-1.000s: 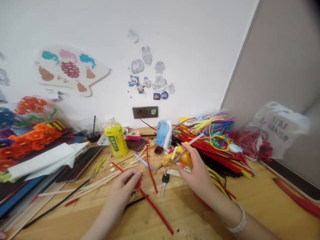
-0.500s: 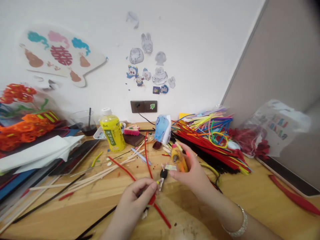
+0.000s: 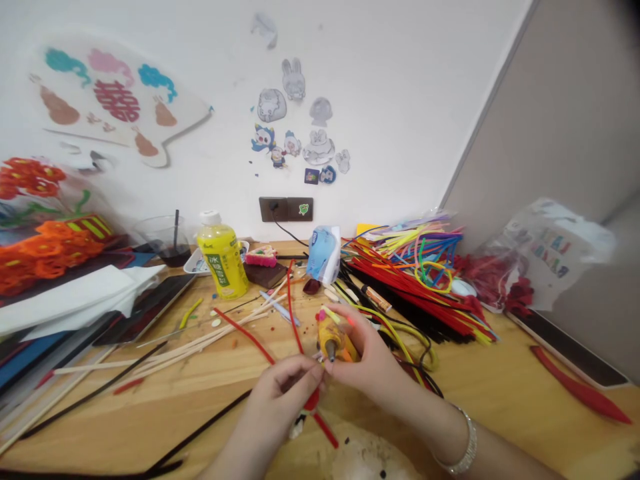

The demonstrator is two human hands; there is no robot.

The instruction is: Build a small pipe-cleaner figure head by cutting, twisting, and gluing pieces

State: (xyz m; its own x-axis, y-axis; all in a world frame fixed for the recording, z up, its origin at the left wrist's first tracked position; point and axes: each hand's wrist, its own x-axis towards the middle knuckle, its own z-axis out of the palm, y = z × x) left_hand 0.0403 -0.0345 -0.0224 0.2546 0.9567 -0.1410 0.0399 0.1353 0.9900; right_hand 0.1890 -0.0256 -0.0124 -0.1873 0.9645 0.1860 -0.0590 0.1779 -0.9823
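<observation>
- A light wooden desk (image 3: pixel 505 407) runs along a white wall, crowded with craft supplies.
- The left hand (image 3: pixel 280 393) is closed, its fingertips pinching a red pipe cleaner (image 3: pixel 325 430) near the desk's near side.
- The right hand (image 3: pixel 363 357) grips a small yellow hot glue gun (image 3: pixel 334 340), metal nozzle tipped downward, just beside the left fingertips.
- A silver bracelet (image 3: pixel 463 447) circles the right wrist, with the forearm reaching in from the lower right.
- Wooden sticks (image 3: pixel 200 347) lie left of the hands; a heap of pipe cleaners (image 3: pixel 410 273) rises behind the right hand.
- Farther back, a clear cup (image 3: pixel 165 233) holds dark liquid and a straw, and a clear plastic bag (image 3: pixel 520 267) at the right holds red pieces.
</observation>
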